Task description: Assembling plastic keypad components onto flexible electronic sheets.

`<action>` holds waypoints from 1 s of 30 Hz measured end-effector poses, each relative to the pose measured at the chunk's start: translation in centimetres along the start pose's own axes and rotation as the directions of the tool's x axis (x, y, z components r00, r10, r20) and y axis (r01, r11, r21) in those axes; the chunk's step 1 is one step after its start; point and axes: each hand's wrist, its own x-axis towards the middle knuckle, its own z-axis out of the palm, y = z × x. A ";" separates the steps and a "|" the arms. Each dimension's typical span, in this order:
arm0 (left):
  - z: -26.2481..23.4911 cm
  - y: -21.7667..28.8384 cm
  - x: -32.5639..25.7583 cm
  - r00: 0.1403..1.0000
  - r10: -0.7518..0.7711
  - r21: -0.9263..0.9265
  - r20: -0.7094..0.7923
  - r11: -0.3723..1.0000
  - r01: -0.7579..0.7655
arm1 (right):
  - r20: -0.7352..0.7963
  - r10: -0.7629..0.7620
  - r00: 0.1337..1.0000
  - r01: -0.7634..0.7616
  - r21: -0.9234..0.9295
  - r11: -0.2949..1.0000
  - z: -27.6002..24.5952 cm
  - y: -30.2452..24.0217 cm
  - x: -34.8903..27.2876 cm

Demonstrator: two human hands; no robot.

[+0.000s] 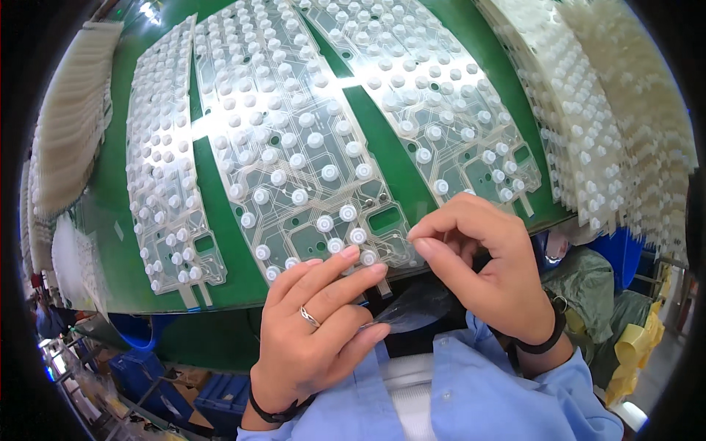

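Observation:
A clear keyboard membrane sheet (pixel 309 158) with printed traces and white rubber domes lies in the middle of the green table. My left hand (pixel 316 323), wearing a ring, rests its outstretched fingertips on the sheet's near edge, beside the last domes. Over the same sheet's near right corner, my right hand (pixel 485 268) pinches thumb and forefinger together; whatever is between them is too small to make out. A dark, see-through piece of plastic film (pixel 419 305) is below the table edge, close to my left thumb; whether the thumb touches it is unclear.
Similar domed sheets lie left (pixel 165 162) and right (pixel 441 95). Thick stacks of domed sheets stand at the table's far left (pixel 77 117) and right (pixel 603 110). Blue bins (pixel 224 397) sit below at left, and a green plastic bag (pixel 585 283) at right.

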 end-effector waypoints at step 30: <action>-0.1 -1.1 -0.5 0.998 0.055 -0.035 0.020 0.998 -0.054 | -0.019 0.023 1.000 -0.025 -0.112 0.993 1.1 0.4 0.9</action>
